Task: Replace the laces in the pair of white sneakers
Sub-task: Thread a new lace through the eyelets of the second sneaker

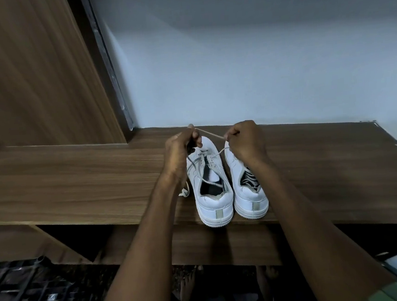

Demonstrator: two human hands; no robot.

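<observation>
Two white sneakers stand side by side near the front edge of the wooden surface, heels toward the person. Left hand and right hand both pinch a pale lace, drawn taut between them above the toes. Lace runs down into the upper eyelets of the left sneaker; a loose end trails on the surface beside that shoe's outer side. Right sneaker shows dark lacing across its tongue; its forepart is hidden under the right hand.

Step in hand, by my reading: working the lace of the left sneaker, pulling it through the eyelets. Cannot tell whether it goes out or in. Next move likely calls for a steady pull with the shoe held down, since it sits close to the front edge and could slide off.

Room: wide bare surface to the left and right; wall close behind the toes; wooden panel at the back left corner.
</observation>
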